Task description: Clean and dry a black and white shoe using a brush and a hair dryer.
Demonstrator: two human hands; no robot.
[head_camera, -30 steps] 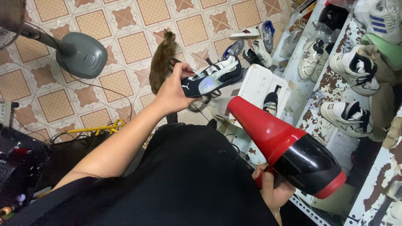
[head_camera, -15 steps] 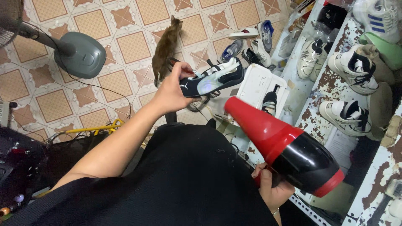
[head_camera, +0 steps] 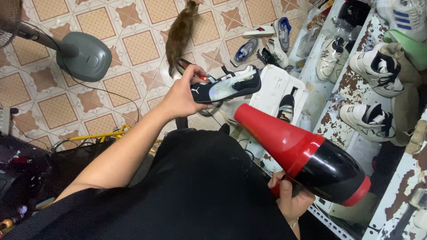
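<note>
Below your head camera, across the patterned tan-and-cream tiled floor (head_camera: 58, 111), stand the grey round base of a pedestal fan (head_camera: 82, 55) and a brown cat (head_camera: 180, 33) walking away. Along your right runs a rust-spotted white metal shelf (head_camera: 344, 89) carrying several white-and-black sneakers (head_camera: 378, 69), so other pairs appear to be waiting their turn, though which are finished you cannot tell from here.

Next in size is the red-and-black hair dryer with a long red cone nozzle (head_camera: 302, 155). Your right hand (head_camera: 289, 200) is wrapped tight around its grip, low by your lap, and the nozzle points up toward the shoe. Whether it is blowing cannot be seen.

Smaller, the dark navy low sneaker with a white sole and pale side panel (head_camera: 229, 86) is held out over the floor, its side turned to you. Your left hand (head_camera: 180, 98) is closed around its heel end. The nozzle is near the shoe but apart from it, so the drying looks under way, not done.
</note>
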